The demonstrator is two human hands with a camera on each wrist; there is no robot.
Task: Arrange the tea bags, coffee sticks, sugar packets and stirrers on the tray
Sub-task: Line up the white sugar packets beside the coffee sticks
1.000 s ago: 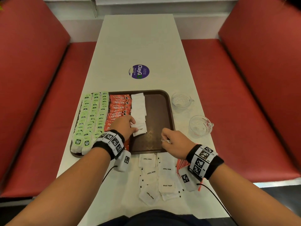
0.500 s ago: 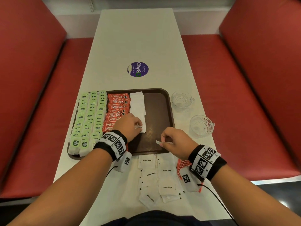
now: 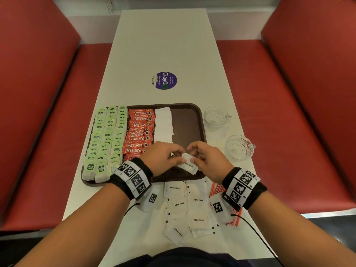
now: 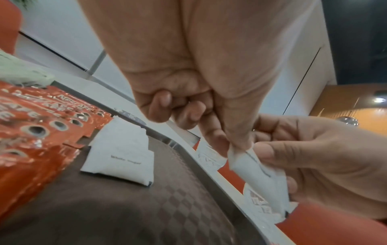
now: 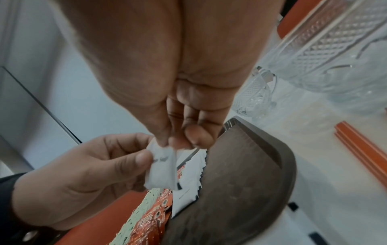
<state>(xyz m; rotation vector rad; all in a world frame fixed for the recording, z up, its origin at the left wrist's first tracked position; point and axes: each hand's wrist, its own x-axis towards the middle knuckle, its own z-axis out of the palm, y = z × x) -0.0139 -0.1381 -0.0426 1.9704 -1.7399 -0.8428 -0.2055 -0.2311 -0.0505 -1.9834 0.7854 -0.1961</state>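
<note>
Half a second back: left hand (image 3: 162, 158) down on the white row, right hand (image 3: 209, 160) apart with a packet. Now both met at lower centre of the head view, each pinching one sugar packet (image 3: 187, 165) between thumb and fingertips, lifted just above the near part of the tray (image 3: 194, 124). Likely a hand-over or straightening before laying it at the near end of the white row (image 3: 163, 124); sugar column unfinished, right side of tray bare. Left of that row, red coffee sticks (image 3: 139, 134), then green tea bags (image 3: 107, 139) at far left. Below the tray, more loose sugar packets (image 3: 192, 211) and red stirrers (image 3: 216, 190) waiting on the white table (image 3: 163, 39). Two glass cups (image 3: 238, 148) right of the tray, round purple sticker (image 3: 164, 80) above centre. Red booth seats (image 3: 38, 112) along both edges.
</note>
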